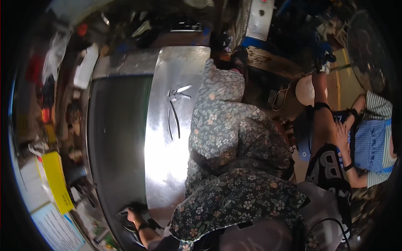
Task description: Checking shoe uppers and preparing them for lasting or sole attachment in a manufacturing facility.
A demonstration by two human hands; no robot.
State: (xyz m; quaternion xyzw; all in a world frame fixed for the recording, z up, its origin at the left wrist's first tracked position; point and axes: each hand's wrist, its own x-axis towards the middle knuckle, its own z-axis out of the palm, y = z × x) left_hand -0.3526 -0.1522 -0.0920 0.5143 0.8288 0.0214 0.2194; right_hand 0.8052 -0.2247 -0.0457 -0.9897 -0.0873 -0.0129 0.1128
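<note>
My left hand, with a dark band round the wrist, is at the near end of the dark bench top. Its fingers look curled on a small greyish thing that I cannot make out, and dark objects with shiny curved edges lie close by. Far out to the right stretches my right arm, banded at the wrist. My right hand is beside a dark upright thing with blue parts; its fingers are lost in shadow. Long-handled metal pliers lie, jaws parted, on a shiny metal sheet.
Floral cloth covers my lap. A co-worker in a blue checked apron sits at the right, hands together. Behind them stands a round fan. Left of the bench, a cluttered shelf holds a yellow box and a white container.
</note>
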